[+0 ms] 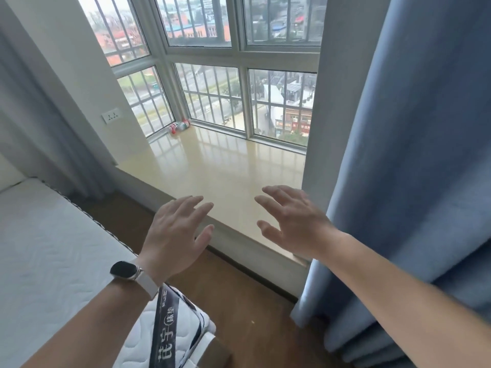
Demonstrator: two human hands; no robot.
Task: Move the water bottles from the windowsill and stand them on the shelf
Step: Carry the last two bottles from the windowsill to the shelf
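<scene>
Lying in the windowsill (212,166) far corner, the water bottles (180,126) are probably light, smooth plastic; both grips, left hand (175,232) and right hand (289,221), are spreading wide, empty; grasp mid-body

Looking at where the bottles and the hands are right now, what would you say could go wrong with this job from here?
1. The water bottles lie in the windowsill's far corner, while the left hand and right hand are open at its near edge; the long reach may be awkward.
2. The bottles appear to lie on their sides, so a nudge could roll them.
3. The sill looks glossy, so a bottle could slide when grasped.
</scene>
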